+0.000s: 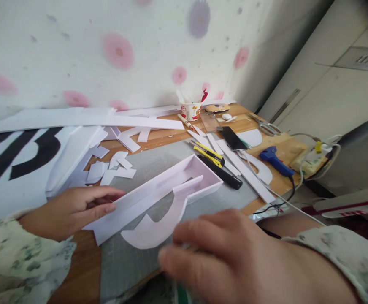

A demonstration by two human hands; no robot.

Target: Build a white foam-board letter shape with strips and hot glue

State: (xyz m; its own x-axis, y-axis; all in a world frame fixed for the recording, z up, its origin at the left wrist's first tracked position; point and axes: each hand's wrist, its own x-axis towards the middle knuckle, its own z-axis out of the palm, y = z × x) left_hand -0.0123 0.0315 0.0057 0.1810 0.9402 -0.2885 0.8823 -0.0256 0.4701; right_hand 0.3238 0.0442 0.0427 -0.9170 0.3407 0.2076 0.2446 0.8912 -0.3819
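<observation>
White form (158, 192) runs near-left to far-right; left hand (76, 209), the nearer, pinches its near-left wall. Right hand (231, 253) (blurred) hangs near-right of it, fingers parted, seemingly empty.

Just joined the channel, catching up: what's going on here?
A person's left hand holds the left end of a white walled piece, mostly over a grey mat. The right hand is open in front, nothing visible in its grip. A yellow cutter lies beyond, a blue glue gun farther right.
</observation>
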